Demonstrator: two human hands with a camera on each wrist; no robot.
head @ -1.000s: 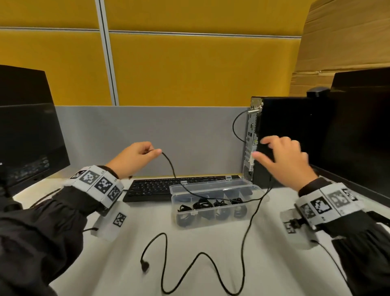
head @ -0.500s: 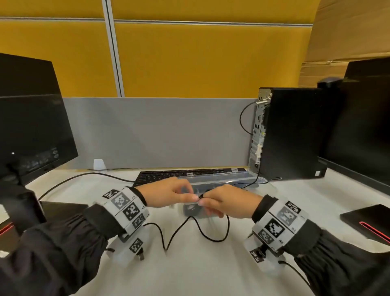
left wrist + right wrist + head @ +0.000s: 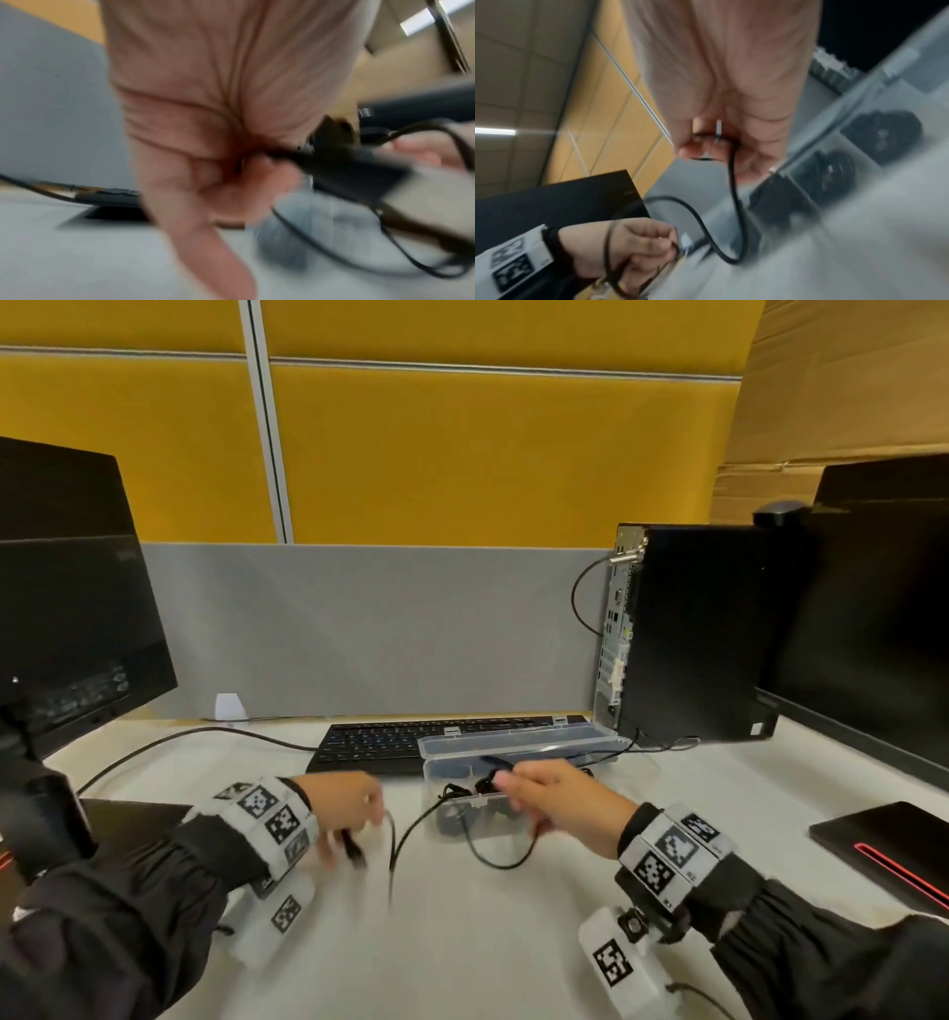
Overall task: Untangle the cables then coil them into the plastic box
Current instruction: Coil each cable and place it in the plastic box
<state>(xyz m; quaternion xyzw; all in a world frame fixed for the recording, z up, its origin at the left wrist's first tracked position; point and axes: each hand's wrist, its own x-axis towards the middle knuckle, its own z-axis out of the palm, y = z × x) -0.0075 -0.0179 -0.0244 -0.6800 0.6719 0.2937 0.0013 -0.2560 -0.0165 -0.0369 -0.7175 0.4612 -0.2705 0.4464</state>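
Observation:
A thin black cable [image 3: 408,832] runs between my two hands, low over the white desk, and sags in a loop [image 3: 495,861] in front of the clear plastic box [image 3: 518,746]. My left hand [image 3: 359,839] grips one stretch of it with curled fingers, and in the left wrist view a blurred USB plug [image 3: 347,172] sticks out of that grip. My right hand [image 3: 506,785] pinches the other end [image 3: 716,138] just over the box's near wall. The box's lid is open, and several coiled black cables [image 3: 834,178] lie in its compartments.
A black keyboard [image 3: 436,742] lies behind the box, touching it. A black PC tower [image 3: 693,634] stands at the back right. Monitors stand at far left [image 3: 67,608] and far right [image 3: 873,608]. A black slab with a red stripe [image 3: 888,845] lies at right.
From raised and wide apart, my hands came down and met at the box. They have now drawn apart again, the left pulling the cable left and toward me.

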